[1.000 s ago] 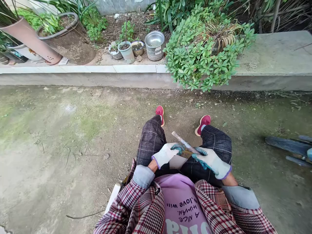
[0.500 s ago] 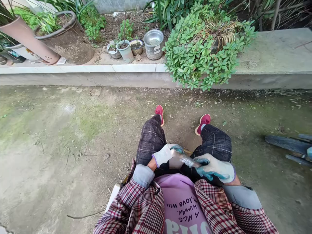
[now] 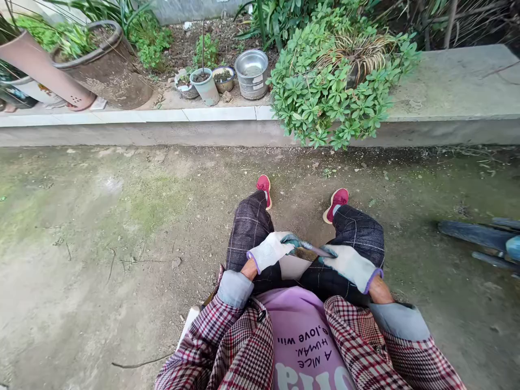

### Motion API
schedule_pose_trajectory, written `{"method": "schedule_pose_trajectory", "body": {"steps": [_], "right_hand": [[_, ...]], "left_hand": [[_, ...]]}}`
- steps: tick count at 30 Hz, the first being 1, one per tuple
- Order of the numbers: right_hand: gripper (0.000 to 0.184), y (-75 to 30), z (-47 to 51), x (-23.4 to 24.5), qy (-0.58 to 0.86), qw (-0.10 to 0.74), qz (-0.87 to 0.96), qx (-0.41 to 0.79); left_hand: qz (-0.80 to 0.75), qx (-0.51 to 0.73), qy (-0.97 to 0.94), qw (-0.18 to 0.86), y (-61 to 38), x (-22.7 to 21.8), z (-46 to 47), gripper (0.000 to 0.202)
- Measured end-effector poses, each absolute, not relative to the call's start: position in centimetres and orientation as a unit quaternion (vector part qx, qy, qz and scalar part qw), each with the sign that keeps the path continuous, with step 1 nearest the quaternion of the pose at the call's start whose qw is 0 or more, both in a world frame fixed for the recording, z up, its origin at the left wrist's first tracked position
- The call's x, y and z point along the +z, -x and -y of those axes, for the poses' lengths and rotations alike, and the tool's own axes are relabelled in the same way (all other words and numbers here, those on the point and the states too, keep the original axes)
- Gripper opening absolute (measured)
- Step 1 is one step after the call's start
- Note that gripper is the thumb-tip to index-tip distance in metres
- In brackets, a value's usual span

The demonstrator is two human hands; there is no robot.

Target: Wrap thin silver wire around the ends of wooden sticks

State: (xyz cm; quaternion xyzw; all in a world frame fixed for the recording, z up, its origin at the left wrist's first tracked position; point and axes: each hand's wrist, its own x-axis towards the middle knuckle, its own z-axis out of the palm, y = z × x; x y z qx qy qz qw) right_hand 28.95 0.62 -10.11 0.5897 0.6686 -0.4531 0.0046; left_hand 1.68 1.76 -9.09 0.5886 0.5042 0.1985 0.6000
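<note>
Outdoor ground of bare, moss-stained earth [image 3: 101, 244] fills the lower view. It is bounded at the far side by a low concrete ledge with a white tiled edge [image 3: 122, 116].

At the left end of the ledge, a pink cylindrical pot [image 3: 44, 70] leans over. A large brown round planter [image 3: 114, 73], also tilted, sits just beside it. Near the middle of the ledge stands a small pale-green flowerpot [image 3: 206, 88], with a stepped steel pot [image 3: 252, 67] to its right. A dense green leafy shrub [image 3: 333, 92] overhangs the front edge of the ledge right of centre.

The person is seated, with dark checked trouser legs [image 3: 249, 230] apart and red shoes [image 3: 264, 187] on the ground.

The left hand [image 3: 270, 252] wears a white glove with teal-coated fingers [image 3: 291, 239] and rests over the left thigh. Its fingers are curled narrow around the left end of a short brown piece [image 3: 303, 254].

A slim grey metal strip [image 3: 317, 249] lies across the brown piece, touching it, in the gap between the knees. It runs from the left fingertips to the right.

The right hand [image 3: 349, 264], gloved alike, lies palm down over the right thigh. Its fingers are close together and clamped on the right end of the strip; the thumb is hidden.

Near the right edge of the ground lies a blue long-shafted object [image 3: 479, 235], well apart from the hands. Its type cannot be told.
</note>
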Motion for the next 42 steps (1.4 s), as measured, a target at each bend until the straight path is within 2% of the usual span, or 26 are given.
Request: {"method": "schedule_pose_trajectory", "body": {"steps": [3, 6, 12, 15, 19, 26, 32, 34, 38, 42], "right_hand": [[0.024, -29.4, -1.8, -8.8, -0.635, -0.075, -0.623, -0.451], [0.029, -29.4, -3.2, -7.2, -0.638, -0.154, -0.555, -0.512], [0.05, -28.0, -8.3, -3.9, -0.594, -0.357, -0.419, -0.586], [0.058, -27.7, -11.9, -2.2, -0.572, -0.426, -0.386, -0.585], [0.054, -27.5, -16.9, -0.6, -0.535, -0.479, -0.397, -0.572], [0.044, -25.8, -23.9, -1.3, -0.527, -0.438, -0.461, -0.564], [0.046, -25.5, -24.6, -3.2, -0.554, -0.381, -0.437, -0.598], [0.046, -26.0, -24.2, -3.5, -0.524, -0.307, -0.477, -0.635], [0.041, -27.1, -23.4, -5.3, -0.406, -0.052, -0.607, -0.681], [0.032, -26.9, -23.0, -8.7, -0.419, 0.112, -0.736, -0.519]], "left_hand": [[-0.482, 0.246, -0.53, 0.652, -2.6, -8.7, -2.6, 0.026], [-0.44, 0.266, -0.515, 0.686, -3.4, -7.9, -4.1, 0.027], [-0.414, 0.269, -0.556, 0.668, -4.1, -5.1, -10.4, 0.024], [-0.407, 0.277, -0.575, 0.654, -4.2, -4.0, -14.6, 0.022], [-0.401, 0.296, -0.557, 0.665, -4.8, -4.3, -20.0, 0.021], [-0.443, 0.313, -0.506, 0.67, -5.1, -9.0, -27.5, 0.015], [-0.479, 0.3, -0.529, 0.633, -6.0, -12.3, -30.2, 0.014], [-0.475, 0.273, -0.562, 0.62, -6.1, -12.5, -30.5, 0.013], [-0.441, 0.213, -0.641, 0.591, -5.1, -11.7, -30.5, 0.019], [-0.454, 0.158, -0.715, 0.507, -4.1, -10.5, -30.0, 0.02]]}}
